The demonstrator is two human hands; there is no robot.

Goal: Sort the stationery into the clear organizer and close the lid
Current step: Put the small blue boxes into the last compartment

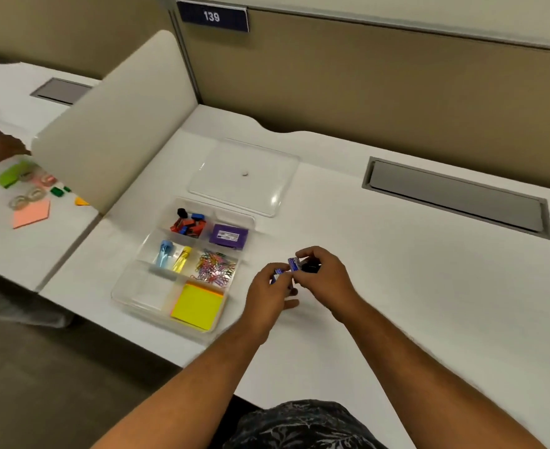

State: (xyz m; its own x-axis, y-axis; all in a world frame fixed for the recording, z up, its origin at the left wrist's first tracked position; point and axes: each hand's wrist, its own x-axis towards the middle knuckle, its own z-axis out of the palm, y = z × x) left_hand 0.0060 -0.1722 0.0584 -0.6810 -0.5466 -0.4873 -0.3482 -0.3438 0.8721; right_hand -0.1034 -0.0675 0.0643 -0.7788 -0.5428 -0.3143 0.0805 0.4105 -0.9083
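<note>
white desk (396, 286), beige partition (364, 92), "139" sign (213, 17)

One head-worn wide-angle view looks forward and steeply down from above the seated person, close over a white desk (396, 286). The far partition wall (380, 85) runs across 12 o'clock, bowed by the lens. The clear organizer (128, 296) sits near centre, toward 9 o'clock. Both forearms enter from 6 o'clock. A neighbouring desk (17, 247) shows at 9 o'clock, past a divider (111, 124).
</note>
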